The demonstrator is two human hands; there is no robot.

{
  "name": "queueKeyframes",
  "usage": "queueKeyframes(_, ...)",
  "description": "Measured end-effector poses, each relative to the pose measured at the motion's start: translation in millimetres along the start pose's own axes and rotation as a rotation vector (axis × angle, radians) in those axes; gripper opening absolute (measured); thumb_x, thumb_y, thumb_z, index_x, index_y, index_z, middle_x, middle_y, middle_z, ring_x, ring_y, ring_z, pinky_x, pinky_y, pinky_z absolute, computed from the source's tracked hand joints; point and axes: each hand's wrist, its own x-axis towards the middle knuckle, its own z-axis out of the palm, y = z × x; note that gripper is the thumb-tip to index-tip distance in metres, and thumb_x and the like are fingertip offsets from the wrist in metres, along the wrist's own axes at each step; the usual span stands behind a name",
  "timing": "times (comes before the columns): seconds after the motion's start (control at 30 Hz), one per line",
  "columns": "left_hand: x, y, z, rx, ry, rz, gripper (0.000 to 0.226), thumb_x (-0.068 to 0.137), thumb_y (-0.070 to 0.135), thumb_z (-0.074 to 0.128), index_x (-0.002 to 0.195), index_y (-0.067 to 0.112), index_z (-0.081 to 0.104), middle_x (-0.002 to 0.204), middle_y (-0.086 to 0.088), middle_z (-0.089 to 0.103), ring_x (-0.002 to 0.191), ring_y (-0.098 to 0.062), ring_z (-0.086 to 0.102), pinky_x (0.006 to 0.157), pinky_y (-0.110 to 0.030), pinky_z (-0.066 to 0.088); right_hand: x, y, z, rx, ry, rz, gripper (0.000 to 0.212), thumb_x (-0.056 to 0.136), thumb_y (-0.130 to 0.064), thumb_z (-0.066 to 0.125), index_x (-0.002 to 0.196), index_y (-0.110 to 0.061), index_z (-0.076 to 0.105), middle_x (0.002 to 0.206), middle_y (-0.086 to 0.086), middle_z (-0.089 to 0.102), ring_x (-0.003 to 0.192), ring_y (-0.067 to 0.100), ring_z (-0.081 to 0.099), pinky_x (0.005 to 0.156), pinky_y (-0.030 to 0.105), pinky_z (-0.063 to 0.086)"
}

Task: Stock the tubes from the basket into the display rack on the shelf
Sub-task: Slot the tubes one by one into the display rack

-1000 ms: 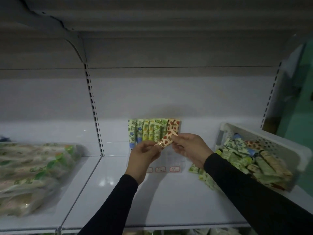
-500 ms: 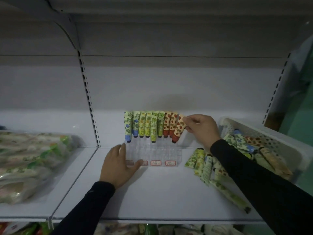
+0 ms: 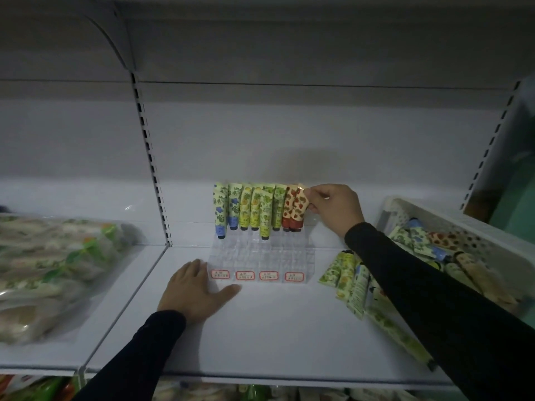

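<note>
A clear stepped display rack (image 3: 254, 259) stands on the white shelf (image 3: 260, 328), with red-edged labels along its front. Several patterned tubes stand upright in its back rows: blue-flowered at the left, green in the middle, red strawberry ones at the right. My right hand (image 3: 333, 209) pinches the top of the rightmost strawberry tube (image 3: 299, 208), which stands in the rack's back right corner. My left hand (image 3: 197, 290) lies flat on the shelf, fingers spread, touching the rack's front left corner. The white basket (image 3: 451, 218) at the right holds several more tubes.
Several loose green tubes (image 3: 347, 273) lie on the shelf between the rack and the basket, partly under my right sleeve. Clear bags of packaged goods (image 3: 52, 270) fill the neighbouring shelf on the left. A slotted upright (image 3: 153, 180) divides the two bays.
Both hands held the strawberry tube in front of the rack; then my left hand dropped flat beside the rack. My right hand has brought the tube from tilted to upright in the back row.
</note>
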Motion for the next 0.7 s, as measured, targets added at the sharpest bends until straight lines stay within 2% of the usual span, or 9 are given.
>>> queueKeyframes(0.13,0.1,-1.4,1.8,0.001,0.006,-0.011,0.083,0.069,0.093,0.031,0.123,0.034,0.055,0.101,0.012,0.049,0.11,-0.013,0.05,0.101,-0.032,0.04,3.2,-1.8,9.1,-0.076,-0.03,-0.033,0.027,0.094,-0.026,0.061,0.09,-0.005,0.076,0.083,0.007,0.074,0.08,0.022,0.069,0.081,0.036,0.055)
queueKeyframes(0.33,0.5,-2.3,2.3,-0.007,0.008,-0.003,0.083,0.07,0.093,0.031,0.123,0.035,0.055,0.103,0.012,0.05,0.109,-0.012,0.049,0.101,-0.031,0.04,7.7,-4.0,12.6,-0.165,-0.032,-0.071,0.028,0.096,-0.028,0.058,0.089,-0.007,0.076,0.077,0.005,0.072,0.074,0.019,0.066,0.06,0.014,0.042)
queueKeyframes(0.43,0.5,-2.0,1.5,-0.003,0.004,0.0,0.081,0.07,0.093,0.031,0.122,0.035,0.054,0.102,0.013,0.049,0.107,-0.011,0.049,0.1,-0.03,0.04,8.8,-4.9,15.8,-0.179,-0.038,-0.079,0.03,0.095,-0.028,0.059,0.087,-0.005,0.075,0.077,0.008,0.072,0.075,0.021,0.066,0.067,0.025,0.046)
queueKeyframes(0.5,0.8,-2.4,2.1,0.0,0.003,-0.003,0.081,0.07,0.093,0.032,0.121,0.035,0.054,0.101,0.013,0.049,0.106,-0.011,0.05,0.099,-0.03,0.041,7.8,-4.5,18.9,-0.18,-0.047,-0.081,0.028,0.095,-0.028,0.059,0.087,-0.006,0.075,0.079,0.007,0.073,0.075,0.021,0.067,0.07,0.026,0.048)
queueKeyframes(0.57,1.0,-2.7,2.3,0.002,0.01,-0.005,0.08,0.07,0.093,0.032,0.118,0.034,0.055,0.099,0.013,0.048,0.105,-0.011,0.05,0.099,-0.03,0.041,6.5,-3.6,21.4,-0.186,-0.06,-0.081,0.027,0.095,-0.028,0.06,0.088,-0.007,0.076,0.08,0.006,0.073,0.075,0.019,0.067,0.066,0.019,0.046)
queueKeyframes(0.63,0.6,-2.3,1.7,-0.006,0.018,0.0,0.078,0.07,0.093,0.033,0.114,0.033,0.055,0.096,0.014,0.047,0.104,-0.011,0.05,0.097,-0.029,0.041,6.4,-2.9,22.0,-0.208,-0.06,-0.086,0.027,0.095,-0.028,0.059,0.087,-0.008,0.076,0.079,0.003,0.072,0.074,0.017,0.064,0.058,0.007,0.038)
queueKeyframes(0.7,0.2,-1.6,1.2,-0.017,0.017,0.005,0.074,0.071,0.091,0.036,0.114,0.034,0.055,0.095,0.014,0.046,0.103,-0.01,0.049,0.096,-0.028,0.042,7.5,-4.0,19.2,-0.224,-0.051,-0.095,0.027,0.096,-0.027,0.059,0.086,-0.008,0.075,0.078,0.003,0.071,0.073,0.016,0.062,0.057,0.005,0.037)
